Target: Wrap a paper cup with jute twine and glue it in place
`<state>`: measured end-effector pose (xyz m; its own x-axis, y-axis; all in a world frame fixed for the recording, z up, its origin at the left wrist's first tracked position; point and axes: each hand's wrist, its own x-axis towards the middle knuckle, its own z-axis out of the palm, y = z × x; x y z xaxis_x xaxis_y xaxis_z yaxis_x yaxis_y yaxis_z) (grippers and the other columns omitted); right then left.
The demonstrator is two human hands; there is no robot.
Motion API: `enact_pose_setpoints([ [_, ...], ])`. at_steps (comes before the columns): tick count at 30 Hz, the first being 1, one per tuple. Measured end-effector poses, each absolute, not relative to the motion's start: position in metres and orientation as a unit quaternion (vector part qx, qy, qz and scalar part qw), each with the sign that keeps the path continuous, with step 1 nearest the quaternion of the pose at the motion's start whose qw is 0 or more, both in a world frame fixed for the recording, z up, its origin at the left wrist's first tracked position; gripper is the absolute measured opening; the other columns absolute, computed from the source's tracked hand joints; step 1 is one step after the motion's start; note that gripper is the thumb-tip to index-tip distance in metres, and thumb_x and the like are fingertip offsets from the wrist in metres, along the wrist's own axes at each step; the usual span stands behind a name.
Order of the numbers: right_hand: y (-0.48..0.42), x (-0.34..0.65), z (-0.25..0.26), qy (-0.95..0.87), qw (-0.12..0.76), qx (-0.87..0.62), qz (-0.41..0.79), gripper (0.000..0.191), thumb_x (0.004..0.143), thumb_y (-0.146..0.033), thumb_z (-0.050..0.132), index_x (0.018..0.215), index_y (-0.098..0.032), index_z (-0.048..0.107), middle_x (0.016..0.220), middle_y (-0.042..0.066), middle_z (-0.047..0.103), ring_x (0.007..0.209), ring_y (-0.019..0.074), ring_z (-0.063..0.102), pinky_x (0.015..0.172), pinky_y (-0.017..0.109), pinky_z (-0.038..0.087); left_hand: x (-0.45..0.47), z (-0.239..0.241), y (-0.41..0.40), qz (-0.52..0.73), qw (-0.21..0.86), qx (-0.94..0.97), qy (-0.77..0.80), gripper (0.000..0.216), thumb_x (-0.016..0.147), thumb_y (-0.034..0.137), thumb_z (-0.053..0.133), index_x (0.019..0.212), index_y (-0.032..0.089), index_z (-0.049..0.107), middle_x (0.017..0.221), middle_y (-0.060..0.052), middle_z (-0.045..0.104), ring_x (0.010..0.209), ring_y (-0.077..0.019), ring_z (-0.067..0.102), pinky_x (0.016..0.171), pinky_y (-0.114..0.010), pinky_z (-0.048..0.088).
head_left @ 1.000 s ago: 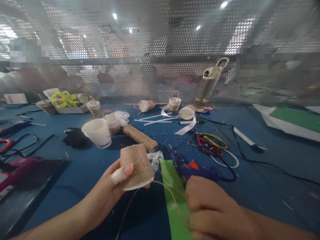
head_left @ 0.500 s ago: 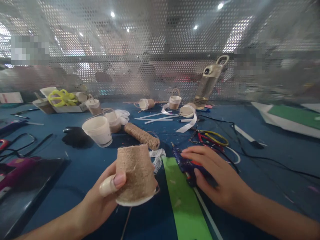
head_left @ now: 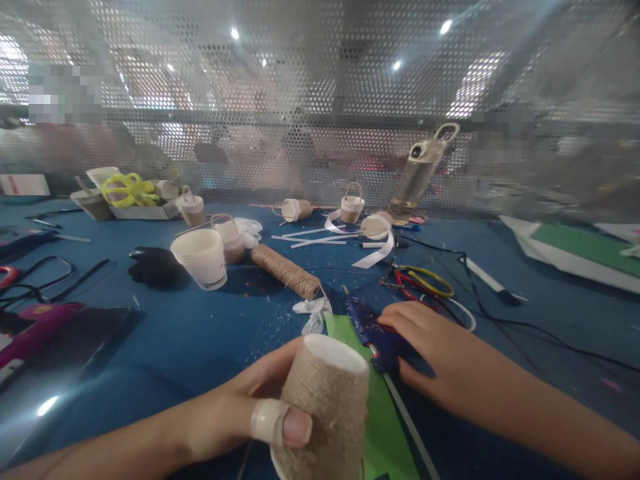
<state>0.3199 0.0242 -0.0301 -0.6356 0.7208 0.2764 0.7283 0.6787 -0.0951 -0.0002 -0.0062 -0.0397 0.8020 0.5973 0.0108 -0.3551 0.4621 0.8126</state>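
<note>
Fingers of the left hand (head_left: 235, 408) clamp the twine-wrapped cup (head_left: 330, 400) near six o'clock; the right hand (head_left: 440, 350) curls at the glue gun (head_left: 359, 315), cupward one o'clock, hold unclear. Best keep skin off its nozzle (head_left: 345, 291).

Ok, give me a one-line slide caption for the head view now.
The left hand holds a twine-wrapped cup while the right hand is on a blue glue gun.

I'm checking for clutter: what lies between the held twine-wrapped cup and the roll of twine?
In the head view, a crumpled white scrap lies between the twine-wrapped cup and the roll of twine, by the green strip.
</note>
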Motion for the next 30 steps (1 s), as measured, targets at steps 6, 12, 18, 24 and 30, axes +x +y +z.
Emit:
enact_pose_setpoints([
  [6, 0.027, 0.315, -0.032, -0.879, 0.143, -0.452, 0.040, 0.024, 0.088, -0.018, 0.058, 0.111, -0.018, 0.063, 0.112, 0.014, 0.070, 0.104, 0.0329, 0.073, 0.087, 0.052, 0.063, 0.001, -0.035, -0.004, 0.256, 0.831, 0.465, 0.166, 0.062, 0.079, 0.045, 0.092, 0.134, 0.026, 0.074, 0.122, -0.005, 0.080, 0.109, -0.0251, 0.074, 0.113, -0.046, 0.044],
  [12, 0.025, 0.313, -0.034, -0.829, 0.247, -0.503, -0.008, 0.027, 0.093, -0.024, 0.054, 0.119, -0.021, 0.055, 0.120, 0.014, 0.066, 0.093, 0.0302, 0.073, 0.071, 0.043, 0.059, 0.000, -0.037, -0.006, 0.269, 0.826, 0.458, 0.189, 0.063, 0.078, 0.047, 0.093, 0.135, 0.027, 0.075, 0.126, -0.007, 0.080, 0.110, -0.0263, 0.074, 0.106, -0.043, 0.052],
  [18, 0.017, 0.305, -0.014, -0.783, 0.429, -0.445, 0.071, 0.007, 0.101, -0.027, 0.064, 0.098, -0.029, 0.058, 0.094, 0.000, 0.065, 0.080, 0.0203, 0.066, 0.071, 0.033, 0.058, 0.004, -0.037, -0.003, 0.405, 0.793, 0.394, 0.227, 0.045, 0.093, 0.052, 0.082, 0.132, 0.029, 0.079, 0.126, -0.003, 0.083, 0.108, -0.0228, 0.079, 0.101, -0.034, 0.060],
  [24, 0.002, 0.299, -0.014, -0.818, 0.395, -0.351, 0.227, 0.019, 0.095, -0.029, 0.070, 0.085, -0.028, 0.054, 0.083, -0.001, 0.063, 0.067, 0.0173, 0.060, 0.057, 0.029, 0.051, 0.002, -0.030, -0.002, 0.435, 0.793, 0.369, 0.216, 0.037, 0.096, 0.047, 0.080, 0.127, 0.027, 0.083, 0.127, -0.003, 0.085, 0.111, -0.0224, 0.081, 0.102, -0.031, 0.064],
  [30, 0.002, 0.280, -0.011, -0.810, 0.412, -0.371, 0.193, 0.038, 0.084, -0.051, 0.080, 0.076, -0.027, 0.051, 0.075, 0.000, 0.055, 0.065, 0.0197, 0.051, 0.055, 0.032, 0.046, -0.001, -0.026, -0.005, 0.436, 0.781, 0.373, 0.247, 0.038, 0.091, 0.049, 0.084, 0.123, 0.028, 0.085, 0.121, -0.006, 0.086, 0.121, -0.0321, 0.078, 0.109, -0.041, 0.059],
])
